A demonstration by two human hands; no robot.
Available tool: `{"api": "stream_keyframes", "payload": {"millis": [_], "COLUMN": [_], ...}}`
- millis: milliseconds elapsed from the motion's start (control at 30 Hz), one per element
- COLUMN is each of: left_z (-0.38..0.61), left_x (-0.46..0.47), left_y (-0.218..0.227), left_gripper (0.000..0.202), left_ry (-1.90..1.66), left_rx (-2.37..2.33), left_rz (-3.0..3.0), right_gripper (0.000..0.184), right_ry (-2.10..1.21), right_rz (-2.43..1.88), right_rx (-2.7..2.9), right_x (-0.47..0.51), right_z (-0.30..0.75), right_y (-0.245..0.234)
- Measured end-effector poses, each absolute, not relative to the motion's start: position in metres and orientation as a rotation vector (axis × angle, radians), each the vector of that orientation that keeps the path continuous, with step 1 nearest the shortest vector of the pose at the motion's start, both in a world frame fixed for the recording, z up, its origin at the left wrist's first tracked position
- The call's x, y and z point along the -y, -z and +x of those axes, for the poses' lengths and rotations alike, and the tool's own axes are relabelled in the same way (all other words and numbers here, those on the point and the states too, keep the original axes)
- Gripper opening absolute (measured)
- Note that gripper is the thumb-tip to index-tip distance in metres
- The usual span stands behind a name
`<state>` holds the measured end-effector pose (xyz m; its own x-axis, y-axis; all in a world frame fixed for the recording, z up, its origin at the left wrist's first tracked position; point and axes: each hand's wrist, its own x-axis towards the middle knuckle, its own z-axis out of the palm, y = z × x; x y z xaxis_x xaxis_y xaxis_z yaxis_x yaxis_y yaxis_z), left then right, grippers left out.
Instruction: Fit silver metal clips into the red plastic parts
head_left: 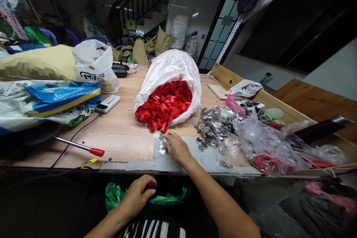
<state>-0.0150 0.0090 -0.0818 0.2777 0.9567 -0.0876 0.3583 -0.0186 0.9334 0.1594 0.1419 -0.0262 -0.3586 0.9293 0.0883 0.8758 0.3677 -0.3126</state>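
My left hand (137,192) is below the table's front edge, its fingers closed round a red plastic piece (152,185), of which only a small part shows. On the grey sheet (145,165) at the table's front, my right hand (177,148) reaches over a small pile of shiny metal pieces (162,148). Its fingers look bent and slightly apart, with the tips at the pile. A white sack (175,61) lies on its side just beyond, its mouth towards me, full of red plastic pieces (167,104). Some of them spill onto the table.
Plastic bags of small dark metal parts (214,121) lie to the right, beside a pink basket (235,102). A lever with a red handle (96,152) juts out at left, near a white power strip (108,103). A green bag (170,198) lines something under the table edge.
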Motion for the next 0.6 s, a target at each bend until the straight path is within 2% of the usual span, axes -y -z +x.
{"api": "stream_keyframes", "payload": {"millis": [100,367,467,533,600], "left_z": [-0.017,-0.023,-0.024,-0.023,-0.020], "left_x": [-0.009,-0.015,-0.025,-0.033,-0.041], "left_y": [0.082,0.064,0.055,0.052,0.054], "left_gripper": [0.024,0.026,0.040,0.055,0.059], "left_ry": [-0.684,-0.779,-1.029,-1.185,-1.222], "left_rx": [-1.268,-0.963,-1.090,-1.280,-1.372], "left_rz": [1.634,1.257,1.238,1.394,1.616], "right_gripper": [0.033,0.032,0.028,0.024,0.024], "right_ry": [-0.288,-0.341,-0.598,-0.884,-1.151], "right_rz": [-1.593,-1.456,-1.285,-1.174,-1.070], "right_rx": [2.417,2.353,2.209,2.090,1.991], "right_x": [-0.160,-0.156,-0.127,-0.102,-0.079], "right_z": [0.151,0.148,0.152,0.154,0.155], "right_y": [0.030,0.020,0.005,-0.006,-0.014]}}
